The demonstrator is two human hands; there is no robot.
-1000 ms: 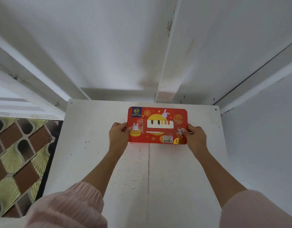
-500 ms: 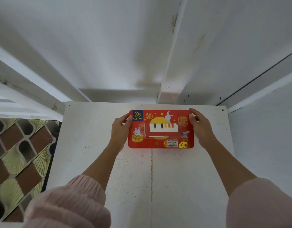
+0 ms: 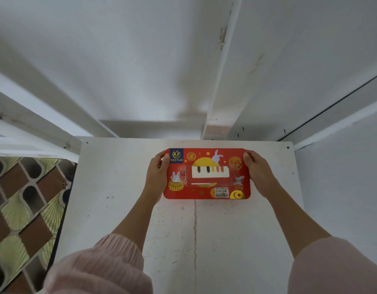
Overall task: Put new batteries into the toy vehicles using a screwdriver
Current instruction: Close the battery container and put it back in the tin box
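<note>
Box: a flat red rectangular tin box (image 3: 206, 174) with rounded corners, printed with yellow moon shapes, white rabbits, a blue corner patch reading "KEE FUN" and a barcode sticker near its lower edge; a clear window in the lid shows a white strip with dark and orange bars.
Box position: toward the far end of the worktop, about midway across, long side running left to right; whether it rests on the surface or is lifted just off it cannot be told.
Left hand: the left hand (image 3: 156, 176) grips the box's left short end, thumb on the lid near the blue patch, fingers (image 3: 160, 158) curled round the upper left corner.
Right hand: the right hand (image 3: 258, 174) grips the right short end, thumb (image 3: 246, 159) pressed on the lid's upper right corner, the other fingers wrapped under the edge and hidden.
Sleeves: loose pale pink sleeves (image 3: 102, 266) cover both arms to mid-forearm.
Worktop: a white painted worktop (image 3: 111, 187) with scuffs, specks and a thin seam down its middle.
Surroundings: white walls (image 3: 141, 60) rise behind; at left lies a floor of brown and yellow-green patterned tiles (image 3: 24, 209).
Toy vehicles, batteries, screwdriver: none can be made out.
</note>
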